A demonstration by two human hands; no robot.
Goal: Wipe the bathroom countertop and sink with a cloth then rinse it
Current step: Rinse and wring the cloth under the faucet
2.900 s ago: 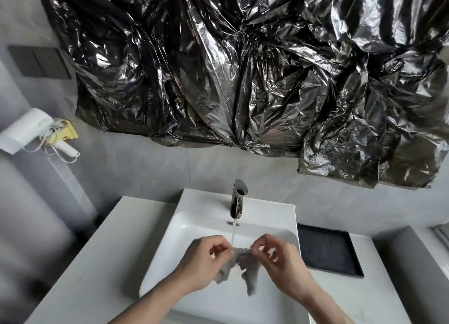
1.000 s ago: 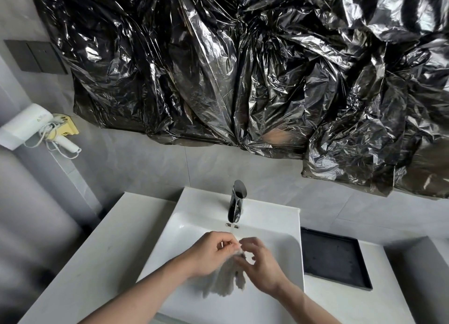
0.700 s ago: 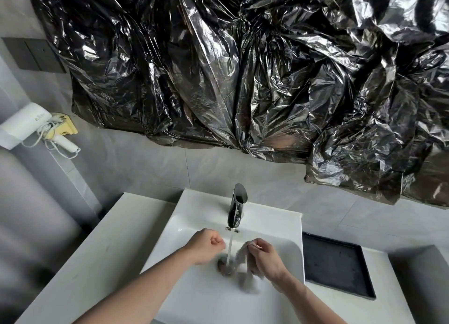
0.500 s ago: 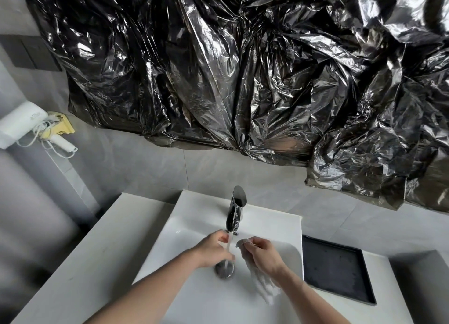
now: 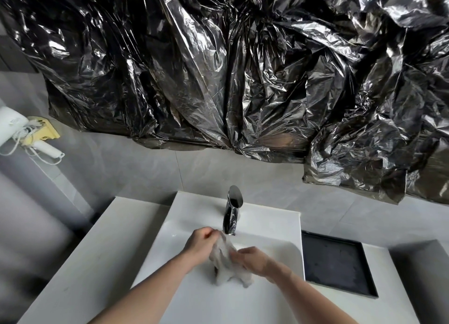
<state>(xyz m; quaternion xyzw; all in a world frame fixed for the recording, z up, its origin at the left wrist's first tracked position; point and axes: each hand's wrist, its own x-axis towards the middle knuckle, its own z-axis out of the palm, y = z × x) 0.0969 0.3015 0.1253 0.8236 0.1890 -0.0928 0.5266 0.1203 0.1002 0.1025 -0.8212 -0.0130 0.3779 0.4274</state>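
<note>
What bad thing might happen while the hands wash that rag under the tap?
Three guesses:
1. The cloth hangs over the middle of the sink; a dropped cloth might cover the drain, which is hidden now.
2. Both the left hand and right hand work right below the faucet, so squeezing could splash the countertop and black tray.
3. Knuckles may bump the metal spout.
</note>
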